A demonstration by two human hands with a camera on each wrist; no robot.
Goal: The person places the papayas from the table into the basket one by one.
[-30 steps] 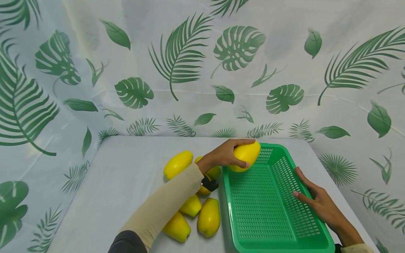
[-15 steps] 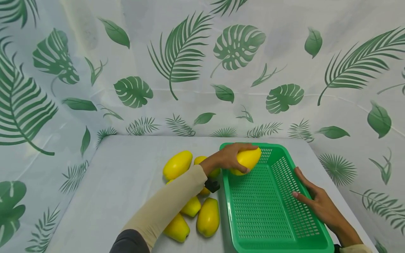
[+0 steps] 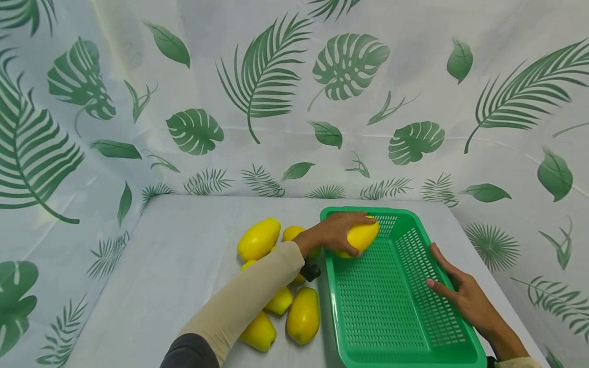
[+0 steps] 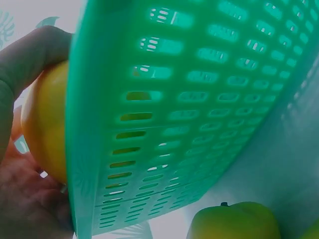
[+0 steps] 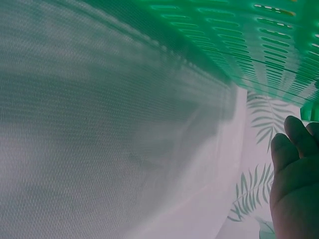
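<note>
My left hand (image 3: 333, 231) grips a smooth yellow papaya (image 3: 363, 236) by its upper side, at the back left corner of a green plastic basket (image 3: 375, 301). In the left wrist view, the held papaya (image 4: 46, 124) is just inside the basket wall (image 4: 164, 119), partly hidden by its rim. On the basket's right side my right hand (image 3: 469, 299) holds the rim, thumb over the inner side. Fingers of the right hand (image 5: 296, 174) show outside the wall in the right wrist view. More papayas (image 3: 302, 315) lie left of the basket, some hidden under my left forearm.
A white cloth covers the table (image 3: 175, 255). Behind and beside it hangs a sheet with green leaf prints (image 3: 349, 66). The nearest loose papayas lie close beside the basket's left wall, and another papaya (image 3: 259, 239) lies farther back.
My left hand has lowered slightly with the papaya, deeper into the basket's back left corner. The right hand and basket stay almost where they were.
</note>
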